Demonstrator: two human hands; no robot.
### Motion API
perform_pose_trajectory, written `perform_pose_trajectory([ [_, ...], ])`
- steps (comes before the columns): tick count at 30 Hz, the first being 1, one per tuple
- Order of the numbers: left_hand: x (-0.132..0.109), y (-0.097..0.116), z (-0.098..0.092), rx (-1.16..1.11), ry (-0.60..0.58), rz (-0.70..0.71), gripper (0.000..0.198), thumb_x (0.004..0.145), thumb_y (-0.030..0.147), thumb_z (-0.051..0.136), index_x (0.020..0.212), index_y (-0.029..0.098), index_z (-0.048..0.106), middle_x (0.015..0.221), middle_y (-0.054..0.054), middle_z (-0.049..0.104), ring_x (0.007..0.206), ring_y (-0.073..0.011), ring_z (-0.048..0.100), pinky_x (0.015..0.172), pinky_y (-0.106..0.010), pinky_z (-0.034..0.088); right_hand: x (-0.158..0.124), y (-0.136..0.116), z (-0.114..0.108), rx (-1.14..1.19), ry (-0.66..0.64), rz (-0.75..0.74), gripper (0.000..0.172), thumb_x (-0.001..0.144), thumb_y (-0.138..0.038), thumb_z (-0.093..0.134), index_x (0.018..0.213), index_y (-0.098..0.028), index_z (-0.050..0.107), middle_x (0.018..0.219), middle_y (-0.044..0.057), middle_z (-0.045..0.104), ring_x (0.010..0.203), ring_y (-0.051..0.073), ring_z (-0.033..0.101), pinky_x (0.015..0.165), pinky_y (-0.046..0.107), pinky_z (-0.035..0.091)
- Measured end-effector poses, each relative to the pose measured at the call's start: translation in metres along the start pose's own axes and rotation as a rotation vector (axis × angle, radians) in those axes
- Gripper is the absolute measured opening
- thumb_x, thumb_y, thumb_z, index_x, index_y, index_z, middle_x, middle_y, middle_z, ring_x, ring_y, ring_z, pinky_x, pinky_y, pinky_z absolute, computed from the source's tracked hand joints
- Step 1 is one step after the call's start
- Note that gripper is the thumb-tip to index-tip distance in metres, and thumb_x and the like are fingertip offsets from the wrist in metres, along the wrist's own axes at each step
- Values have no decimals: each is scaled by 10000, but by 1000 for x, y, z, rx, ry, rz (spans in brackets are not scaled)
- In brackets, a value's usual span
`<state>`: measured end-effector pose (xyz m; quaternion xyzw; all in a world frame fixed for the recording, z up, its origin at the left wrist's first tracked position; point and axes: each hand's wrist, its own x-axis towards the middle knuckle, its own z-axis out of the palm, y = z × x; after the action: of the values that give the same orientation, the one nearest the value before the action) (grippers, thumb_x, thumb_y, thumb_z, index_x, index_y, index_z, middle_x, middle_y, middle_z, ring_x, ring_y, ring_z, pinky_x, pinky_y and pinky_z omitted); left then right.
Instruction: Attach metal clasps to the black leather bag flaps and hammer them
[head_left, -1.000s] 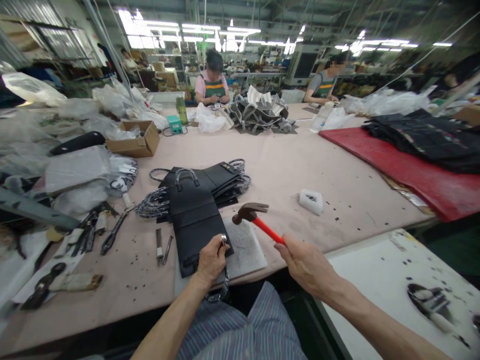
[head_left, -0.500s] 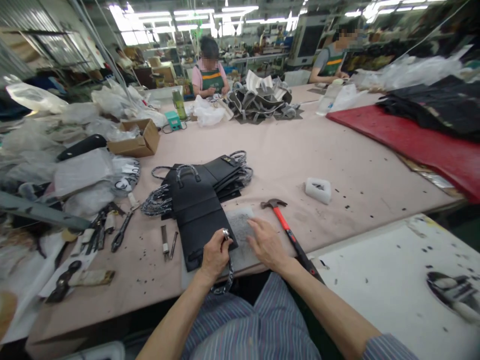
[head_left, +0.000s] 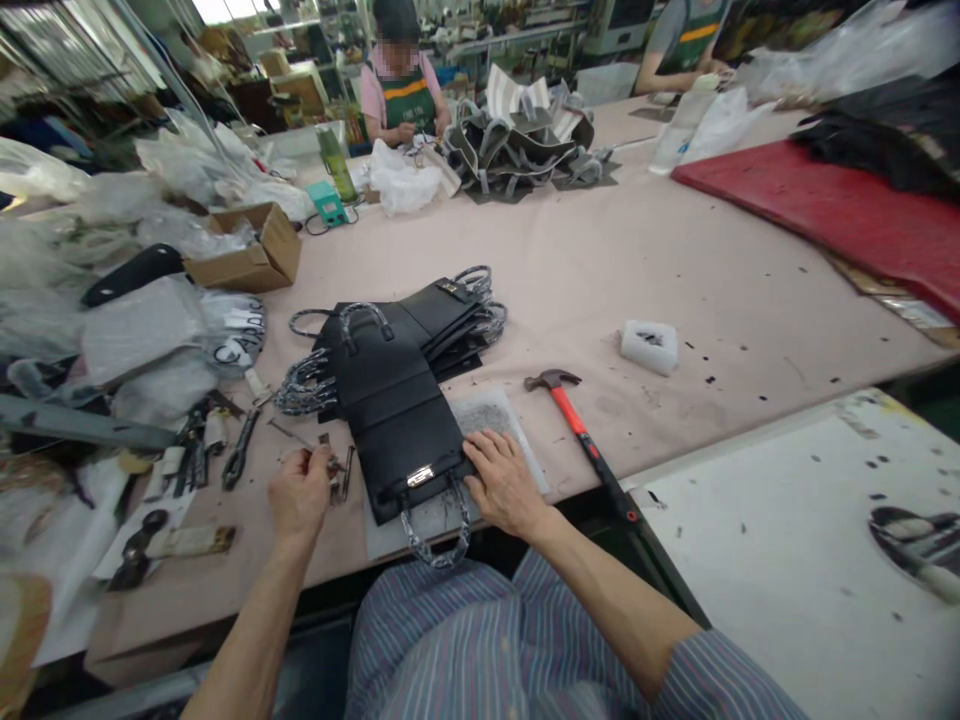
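A black bag panel (head_left: pixel 405 425) lies on a pale board (head_left: pixel 517 420) at the table's front edge. A shiny metal fitting (head_left: pixel 421 476) sits near its front end, and a patterned loop handle (head_left: pixel 437 550) hangs toward me. My right hand (head_left: pixel 504 485) rests flat on the panel's right edge with fingers stretched out. Left of the panel, my left hand (head_left: pixel 300 492) is closed on a thin metal rod-like tool (head_left: pixel 289 432), whose exact kind I cannot make out. Small metal tools (head_left: pixel 346 473) lie beside it. More black bag pieces (head_left: pixel 457 320) with handles are stacked behind.
A claw hammer (head_left: pixel 574 425) lies to the right, near a white block (head_left: pixel 649 346) with a hollow. Pliers (head_left: pixel 241 450) and plastic bags fill the left side, with a cardboard box (head_left: pixel 251 265) behind. People sit across the table by grey pieces (head_left: pixel 517 150).
My left hand has moved left from the panel to the small tools and grips a thin one. The metal fitting now shows on the panel. My right hand has settled on the panel's edge.
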<state>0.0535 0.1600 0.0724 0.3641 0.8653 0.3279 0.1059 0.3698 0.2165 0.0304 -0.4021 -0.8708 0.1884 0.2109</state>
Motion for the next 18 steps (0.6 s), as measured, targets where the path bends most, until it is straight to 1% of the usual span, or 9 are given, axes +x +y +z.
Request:
perform_pose_trajectory([
  [2, 5, -31, -25, 328, -31, 0, 388, 852, 523, 496, 651, 203, 585, 673, -92, 677, 725, -277, 674, 656, -346, 490, 0, -1, -1, 12, 3, 1, 515, 899, -237, 612, 1406, -182, 536, 1466, 114, 537, 1394, 318, 386, 1209, 545, 237],
  [4, 5, -57, -41, 549, -109, -38, 385, 847, 517, 502, 638, 204, 585, 661, -114, 669, 729, -307, 664, 651, -359, 474, 0, -1, -2, 21, 3, 2, 520, 897, -232, 609, 1411, -195, 536, 1465, 113, 535, 1390, 317, 388, 1207, 547, 240],
  [6, -1, -73, -48, 664, -159, -58, 355, 858, 485, 508, 724, 185, 642, 718, -137, 694, 751, -323, 668, 667, -374, 483, 0, -1, -4, 24, -3, -1, 515, 900, -221, 600, 1411, -207, 540, 1465, 109, 532, 1388, 315, 388, 1205, 545, 242],
  [8, -13, -78, -46, 690, -107, 13, 330, 885, 421, 491, 865, 156, 686, 872, -168, 724, 833, -328, 676, 724, -396, 504, -1, -1, -4, 16, -13, -8, 487, 907, -202, 584, 1393, -221, 559, 1466, 102, 525, 1390, 314, 383, 1202, 546, 239],
  [10, -30, -73, -37, 619, 1, 193, 320, 924, 366, 460, 963, 144, 687, 1027, -179, 719, 920, -317, 673, 790, -408, 516, -1, 0, -3, 8, -23, -19, 456, 912, -178, 566, 1364, -232, 582, 1464, 95, 519, 1388, 313, 379, 1197, 552, 238],
  [12, -48, -60, -24, 473, 55, 423, 295, 962, 342, 452, 984, 159, 682, 1083, -157, 714, 956, -292, 672, 835, -402, 522, 0, 2, -1, 1, -30, -30, 430, 915, -157, 547, 1335, -234, 600, 1452, 94, 523, 1377, 314, 381, 1182, 560, 252],
  [15, -73, -31, -1, 277, -10, 709, 212, 989, 305, 500, 1016, 197, 680, 1080, -103, 723, 963, -245, 669, 874, -371, 518, 7, 1, -2, -19, -26, -47, 339, 932, -182, 547, 1253, -228, 645, 1409, 105, 540, 1301, 312, 433, 1123, 554, 315],
  [16, -79, -21, 7, 256, -44, 762, 183, 986, 276, 520, 1040, 202, 678, 1080, -95, 720, 962, -236, 664, 870, -366, 514, 12, 0, -4, -36, -37, -62, 305, 936, -199, 558, 1223, -229, 659, 1390, 106, 549, 1266, 310, 454, 1096, 544, 338],
  [18, -86, -2, 18, 286, -103, 800, 147, 969, 226, 556, 1055, 200, 672, 1058, -89, 708, 940, -234, 646, 831, -365, 503, 23, -4, -8, -86, -93, -110, 260, 942, -225, 583, 1186, -235, 673, 1322, 102, 582, 1180, 294, 494, 1029, 502, 384],
])
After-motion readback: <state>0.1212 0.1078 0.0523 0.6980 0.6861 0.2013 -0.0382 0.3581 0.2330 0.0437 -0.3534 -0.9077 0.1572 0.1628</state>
